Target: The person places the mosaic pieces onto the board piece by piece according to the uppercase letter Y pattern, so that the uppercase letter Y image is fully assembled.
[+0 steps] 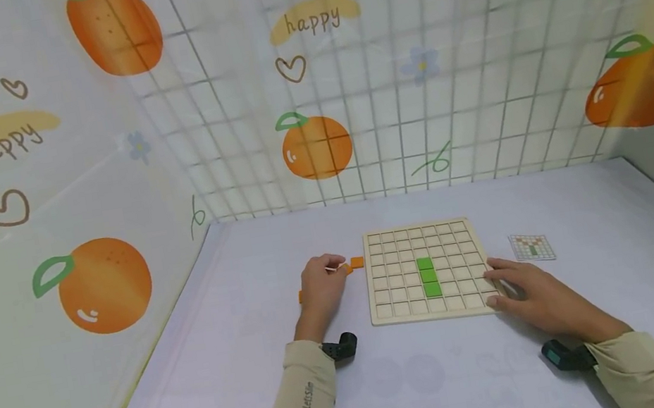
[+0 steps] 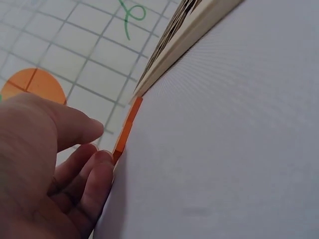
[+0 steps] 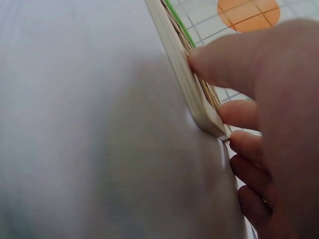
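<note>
A square wooden grid board [image 1: 401, 308] lies on the table. Three green tiles [image 1: 428, 276] fill a short column near its middle. To the left of the board, my left hand [image 1: 322, 287] is low over the table, fingers bent, beside small orange tiles [image 1: 358, 262]. In the left wrist view, its thumb stands apart from the fingers, and a fingertip is right at the near end of an orange tile [image 2: 120, 144]. My right hand [image 1: 537, 295] rests at the board's right edge near the front corner, its thumb on the rim [image 3: 187, 92] in the right wrist view.
A small printed card [image 1: 532, 247] with a grid pattern lies right of the board. Another orange tile [image 1: 300, 297] peeks out left of my left hand. Behind the table [image 1: 432, 380] hangs a backdrop [image 1: 245, 131] printed with oranges.
</note>
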Available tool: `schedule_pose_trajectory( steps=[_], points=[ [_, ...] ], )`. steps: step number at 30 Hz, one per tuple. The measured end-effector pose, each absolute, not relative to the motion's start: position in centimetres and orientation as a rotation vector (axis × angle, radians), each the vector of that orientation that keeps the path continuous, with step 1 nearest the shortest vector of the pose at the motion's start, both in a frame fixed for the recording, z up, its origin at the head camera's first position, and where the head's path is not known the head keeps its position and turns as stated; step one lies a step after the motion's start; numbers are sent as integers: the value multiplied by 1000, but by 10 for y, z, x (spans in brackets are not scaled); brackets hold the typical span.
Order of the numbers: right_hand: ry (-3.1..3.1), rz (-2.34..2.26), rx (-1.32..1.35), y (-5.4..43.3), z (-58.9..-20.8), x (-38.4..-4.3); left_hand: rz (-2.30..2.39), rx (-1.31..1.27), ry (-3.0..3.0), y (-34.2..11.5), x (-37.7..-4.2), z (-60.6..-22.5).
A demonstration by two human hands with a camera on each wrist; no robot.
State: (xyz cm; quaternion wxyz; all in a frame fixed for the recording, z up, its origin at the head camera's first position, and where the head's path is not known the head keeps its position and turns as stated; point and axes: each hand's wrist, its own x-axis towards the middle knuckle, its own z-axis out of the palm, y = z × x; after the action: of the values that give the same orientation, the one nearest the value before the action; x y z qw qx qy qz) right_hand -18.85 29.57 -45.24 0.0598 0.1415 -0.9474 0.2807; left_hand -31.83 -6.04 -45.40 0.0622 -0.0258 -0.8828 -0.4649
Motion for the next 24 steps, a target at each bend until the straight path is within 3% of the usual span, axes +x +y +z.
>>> schedule_pose_trajectory(
  steps=[24],
  points=[
    [-2885,855,418,294,-452,-189,-1137,-180,-2735,-60,-322,-463]
  ],
)
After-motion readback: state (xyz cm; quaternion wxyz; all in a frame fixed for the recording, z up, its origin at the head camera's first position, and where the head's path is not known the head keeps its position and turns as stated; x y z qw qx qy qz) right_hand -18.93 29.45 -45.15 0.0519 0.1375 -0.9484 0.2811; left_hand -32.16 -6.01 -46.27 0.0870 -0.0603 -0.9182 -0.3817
